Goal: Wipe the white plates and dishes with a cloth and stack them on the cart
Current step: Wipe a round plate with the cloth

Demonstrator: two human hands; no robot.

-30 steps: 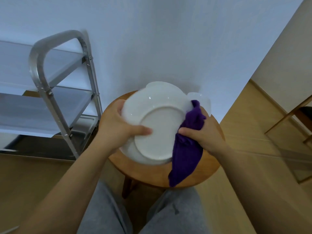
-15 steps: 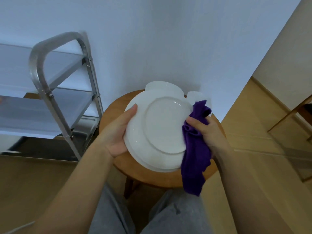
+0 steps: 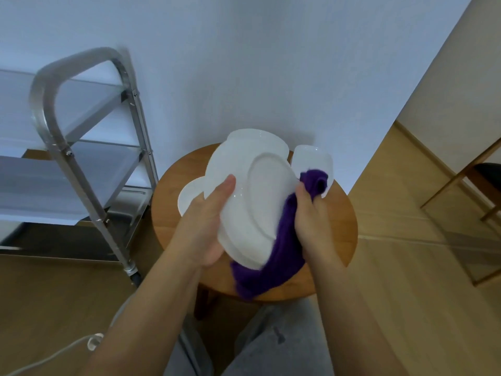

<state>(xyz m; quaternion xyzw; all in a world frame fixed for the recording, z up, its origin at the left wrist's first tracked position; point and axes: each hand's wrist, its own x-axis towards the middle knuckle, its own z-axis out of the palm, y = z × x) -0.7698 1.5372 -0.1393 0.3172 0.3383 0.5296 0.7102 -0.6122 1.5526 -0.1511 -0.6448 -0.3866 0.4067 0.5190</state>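
White plate (image 3: pixel 244 202) held tilted over the round wooden table (image 3: pixel 339 234), underside toward me — I judge that angle lets the cloth reach the hidden face while the left hand steadies the rim. Left hand (image 3: pixel 208 226) cradles the plate's left edge, fingers lying fairly straight along it, palm under the lower rim. Right hand (image 3: pixel 311 221) pinches the purple cloth (image 3: pixel 282 253) against the plate's right edge; the cloth wraps behind and hangs below. More white dishes on the table: one (image 3: pixel 187 196) poking out at left, one (image 3: pixel 254 139) behind the plate, a cup-like piece (image 3: pixel 311 158) at right. Metal cart (image 3: pixel 81 137) stands just left of the table, within easy reach — nothing visible on its shelves, so stacking looks not yet begun.
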